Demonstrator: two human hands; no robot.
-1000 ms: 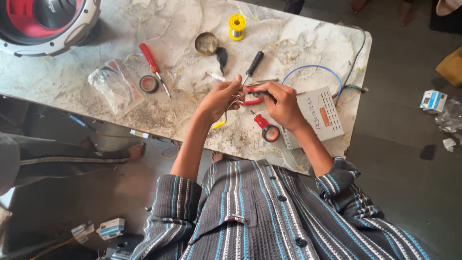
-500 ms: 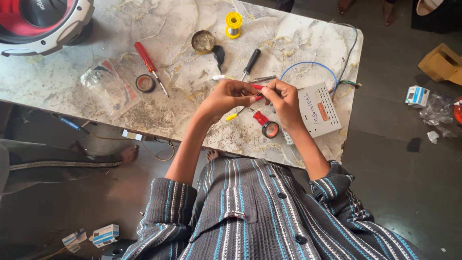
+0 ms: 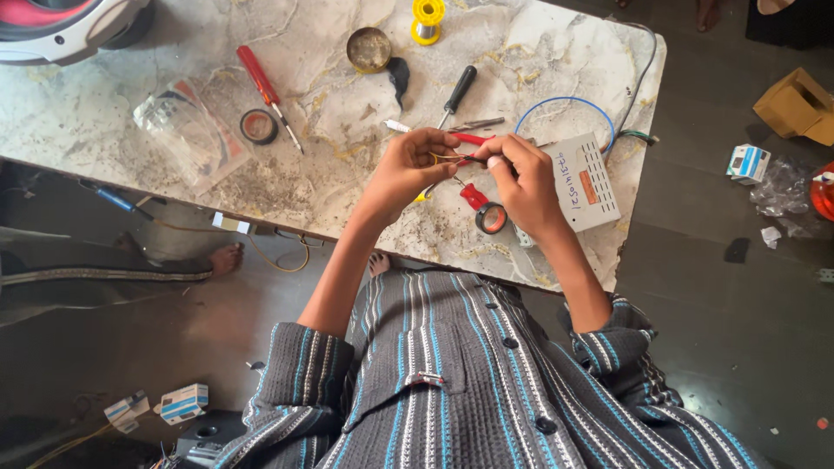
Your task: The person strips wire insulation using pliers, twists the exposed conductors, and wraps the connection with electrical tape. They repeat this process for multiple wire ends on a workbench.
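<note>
Both hands meet over the marbled desk [image 3: 330, 187], just left of the white perforated box [image 3: 584, 181] that I take as my marker. The left hand [image 3: 407, 171] and the right hand [image 3: 519, 178] are each pinched on the ends of thin yellow and red wires [image 3: 459, 159], held taut between the fingertips just above the desk. Directly below the wires, beside the box's lower left corner, lies a small roll of dark tape [image 3: 490, 217] with a red-handled tool [image 3: 473, 196] touching it. Above the box curls a blue wire loop [image 3: 565, 108]. Farther left of the box sit a black-handled screwdriver [image 3: 457, 91], a round tin [image 3: 368, 49], a red-handled screwdriver [image 3: 265, 91] and another tape roll [image 3: 259, 127]. A yellow spool [image 3: 427, 19] stands near the desk's far edge.
</note>
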